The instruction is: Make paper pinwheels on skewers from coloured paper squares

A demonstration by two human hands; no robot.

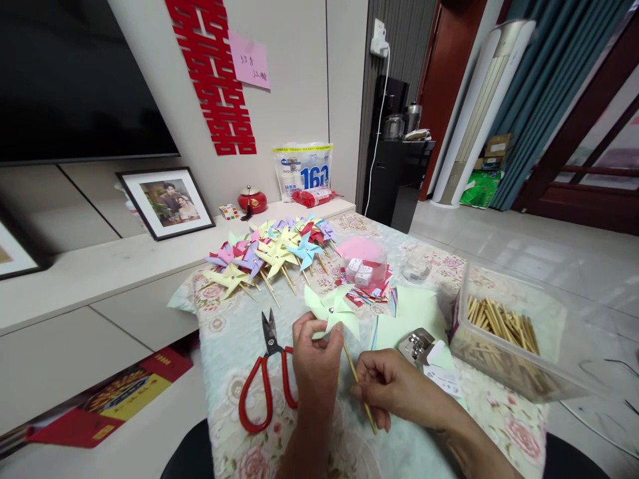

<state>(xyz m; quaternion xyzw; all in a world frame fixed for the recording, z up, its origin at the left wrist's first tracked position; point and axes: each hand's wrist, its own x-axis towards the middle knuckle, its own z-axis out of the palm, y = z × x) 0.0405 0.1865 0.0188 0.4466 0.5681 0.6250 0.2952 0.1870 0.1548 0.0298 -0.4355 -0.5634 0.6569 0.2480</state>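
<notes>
My left hand [319, 339] pinches a pale green paper pinwheel [330, 310] near its silver centre pin. A thin wooden stick [368, 411] slants down from behind the pinwheel, and my right hand [387, 386] has its fingers closed round the lower part. Whether the stick is fixed to the pinwheel I cannot tell, since my left fingers cover that spot. Beside my left hand lie red-handled scissors [267, 372], blades pointing away. To the right of my right hand is a small metal tin [417, 344] on pale green paper sheets [414, 313].
Finished pinwheels [277, 256] in several colours lie at the table's far left. Past my hands are a pink-lidded clear box [363, 256] and coloured paper pieces [372, 293]. A plastic bin [466, 332] of wooden sticks stands at the right edge. The flowered tablecloth [514, 426] covers the table.
</notes>
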